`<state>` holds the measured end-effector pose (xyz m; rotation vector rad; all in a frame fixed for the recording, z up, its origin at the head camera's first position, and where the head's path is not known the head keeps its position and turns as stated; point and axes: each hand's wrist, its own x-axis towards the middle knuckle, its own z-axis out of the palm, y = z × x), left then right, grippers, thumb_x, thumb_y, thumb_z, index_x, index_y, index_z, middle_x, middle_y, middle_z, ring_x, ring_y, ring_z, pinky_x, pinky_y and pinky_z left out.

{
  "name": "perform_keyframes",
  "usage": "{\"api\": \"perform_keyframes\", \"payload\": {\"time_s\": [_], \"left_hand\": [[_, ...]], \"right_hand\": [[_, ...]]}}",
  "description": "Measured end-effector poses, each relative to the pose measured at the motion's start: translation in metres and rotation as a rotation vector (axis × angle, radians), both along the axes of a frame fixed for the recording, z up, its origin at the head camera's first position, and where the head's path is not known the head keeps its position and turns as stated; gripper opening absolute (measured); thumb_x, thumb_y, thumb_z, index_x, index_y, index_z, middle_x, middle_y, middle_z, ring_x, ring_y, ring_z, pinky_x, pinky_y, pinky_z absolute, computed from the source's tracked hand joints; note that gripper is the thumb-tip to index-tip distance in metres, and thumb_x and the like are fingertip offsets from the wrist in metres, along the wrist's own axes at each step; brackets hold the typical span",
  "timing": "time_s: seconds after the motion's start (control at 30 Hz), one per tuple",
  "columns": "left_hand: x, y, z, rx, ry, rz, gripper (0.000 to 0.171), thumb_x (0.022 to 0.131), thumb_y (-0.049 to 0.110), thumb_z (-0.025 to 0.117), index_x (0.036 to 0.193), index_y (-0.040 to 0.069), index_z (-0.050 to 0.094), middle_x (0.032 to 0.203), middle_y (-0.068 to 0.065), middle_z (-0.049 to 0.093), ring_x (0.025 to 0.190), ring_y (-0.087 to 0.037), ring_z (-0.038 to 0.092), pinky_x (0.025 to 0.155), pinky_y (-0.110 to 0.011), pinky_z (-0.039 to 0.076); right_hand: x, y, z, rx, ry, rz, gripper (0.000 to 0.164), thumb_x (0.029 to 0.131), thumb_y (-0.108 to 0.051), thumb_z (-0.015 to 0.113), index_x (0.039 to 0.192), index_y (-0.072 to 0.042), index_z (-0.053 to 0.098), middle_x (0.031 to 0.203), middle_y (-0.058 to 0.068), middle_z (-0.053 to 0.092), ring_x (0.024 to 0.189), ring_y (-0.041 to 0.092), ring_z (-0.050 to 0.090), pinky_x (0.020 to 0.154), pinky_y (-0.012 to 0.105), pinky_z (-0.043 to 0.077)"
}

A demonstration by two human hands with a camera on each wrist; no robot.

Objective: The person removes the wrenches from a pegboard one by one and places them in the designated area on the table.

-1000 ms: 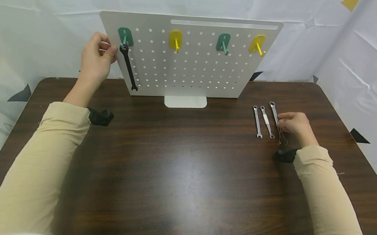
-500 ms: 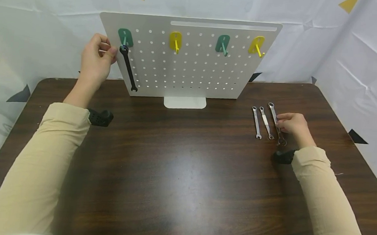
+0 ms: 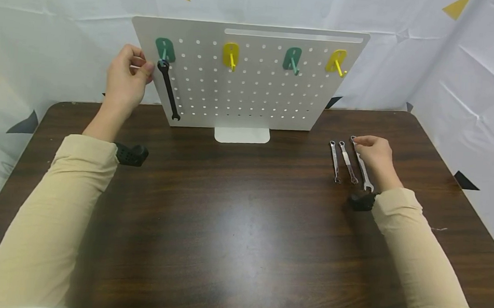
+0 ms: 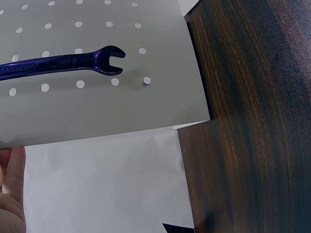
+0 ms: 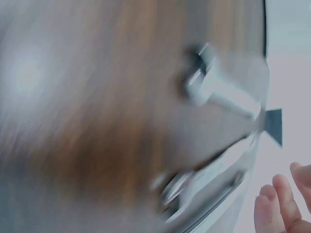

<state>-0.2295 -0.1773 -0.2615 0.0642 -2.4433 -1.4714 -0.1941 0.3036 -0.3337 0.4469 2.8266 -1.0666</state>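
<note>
My left hand (image 3: 126, 76) pinches the left edge of a grey pegboard (image 3: 251, 96). Beside it a dark purple wrench (image 3: 169, 90) hangs by its upper end from the leftmost green hook (image 3: 165, 50). The left wrist view shows that wrench's open end (image 4: 111, 60) in front of the board. At the right, my right hand (image 3: 375, 152) is over the upper end of the largest silver wrench (image 3: 364, 174). In the right wrist view its fingers (image 5: 284, 199) appear apart from the blurred wrenches; contact is hard to tell.
Two smaller silver wrenches, a left one (image 3: 335, 161) and a middle one (image 3: 348, 163), lie beside the large one on the brown table (image 3: 241, 231). A yellow hook (image 3: 230, 56), a green hook (image 3: 292, 60) and another yellow hook (image 3: 336, 62) line the board. White cloth (image 3: 466, 84) hangs behind.
My right hand has moved up along the largest silver wrench, from its middle to its upper end. The left hand and the hanging wrench stay put.
</note>
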Motion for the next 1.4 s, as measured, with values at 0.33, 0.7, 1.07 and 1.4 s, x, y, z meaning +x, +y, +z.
{"api": "perform_keyframes", "payload": {"time_s": [0.33, 0.7, 1.07, 1.4], "left_hand": [[-0.001, 0.000, 0.000, -0.011, -0.015, -0.004, 0.012, 0.098, 0.016, 0.051, 0.107, 0.008, 0.050, 0.090, 0.011, 0.044, 0.077, 0.002, 0.051, 0.096, -0.025, 0.057], [-0.002, 0.000, -0.002, -0.012, -0.024, -0.007, 0.014, 0.098, 0.016, 0.051, 0.108, 0.007, 0.049, 0.090, 0.011, 0.043, 0.078, 0.002, 0.051, 0.095, -0.023, 0.057], [-0.004, -0.002, -0.001, 0.000, -0.041, -0.001, 0.009, 0.098, 0.016, 0.050, 0.105, 0.011, 0.050, 0.090, 0.012, 0.043, 0.078, 0.003, 0.051, 0.096, -0.025, 0.056], [-0.005, -0.005, -0.002, 0.014, -0.040, -0.003, 0.005, 0.097, 0.016, 0.051, 0.101, 0.014, 0.049, 0.092, 0.010, 0.044, 0.079, 0.002, 0.051, 0.098, -0.028, 0.056]], "right_hand": [[-0.010, -0.053, 0.023, -0.046, 0.043, 0.170, 0.037, 0.099, -0.015, 0.045, 0.131, 0.002, 0.052, 0.133, 0.027, 0.053, 0.114, 0.036, 0.054, 0.092, 0.043, 0.049], [-0.018, -0.123, 0.031, -0.091, 0.100, 0.384, 0.033, 0.096, -0.009, 0.049, 0.126, 0.003, 0.056, 0.127, 0.024, 0.058, 0.118, 0.036, 0.057, 0.098, 0.045, 0.052], [-0.020, -0.188, 0.047, -0.205, 0.129, 0.506, 0.031, 0.094, -0.006, 0.052, 0.124, 0.000, 0.059, 0.121, 0.019, 0.064, 0.113, 0.029, 0.061, 0.095, 0.038, 0.054], [-0.019, -0.232, 0.052, -0.389, 0.132, 0.568, 0.033, 0.093, -0.005, 0.054, 0.126, -0.001, 0.058, 0.120, 0.017, 0.064, 0.111, 0.023, 0.062, 0.093, 0.029, 0.056]]}}
